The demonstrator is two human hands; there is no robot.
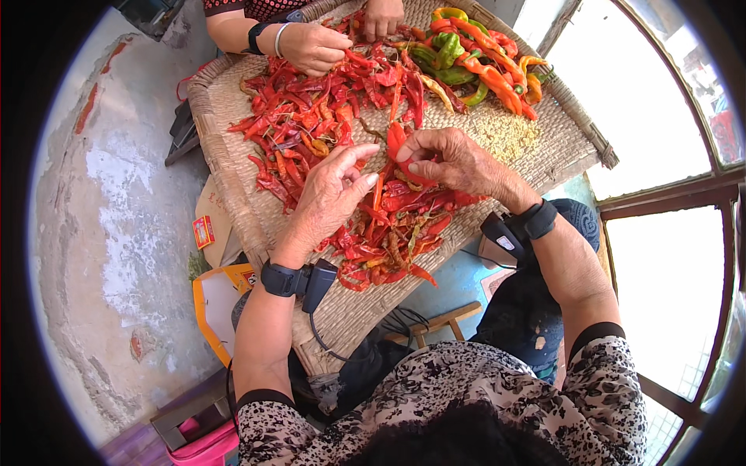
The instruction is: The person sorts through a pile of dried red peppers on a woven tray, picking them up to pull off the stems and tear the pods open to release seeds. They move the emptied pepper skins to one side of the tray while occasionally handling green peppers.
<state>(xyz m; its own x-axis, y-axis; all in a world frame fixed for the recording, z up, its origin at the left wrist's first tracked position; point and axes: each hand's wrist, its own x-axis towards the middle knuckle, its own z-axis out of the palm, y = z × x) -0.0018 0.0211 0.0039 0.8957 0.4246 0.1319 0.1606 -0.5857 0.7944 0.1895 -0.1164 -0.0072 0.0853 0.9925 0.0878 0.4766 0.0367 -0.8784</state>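
My right hand (454, 159) has thumb and forefinger pressed together on a red pepper (396, 138). I see the pepper at the left side of those fingertips, its upper end pointing toward the far side of the tray (242, 194), its lower part running beneath the thumb. I cannot tell whether it also rests on the heap (307, 116) of red peppers below.

My left hand (330, 190) is just beside it, thumb and forefinger parted in a loose curve with the gap facing the pepper. I see nothing between them; a thin orange-red pepper (379, 194) lies right by the thumb tip, and I cannot tell whether they touch.

Nearer me, more red peppers (388, 241) lie below and between the two hands. Off beyond my right hand I have a patch of pale seeds (505, 133), with green peppers (448, 53) and orange peppers (497, 81) farther out at the tray's corner. A co-worker's left hand (383, 17) and braceleted right hand (315, 50) are at the heap's far side.
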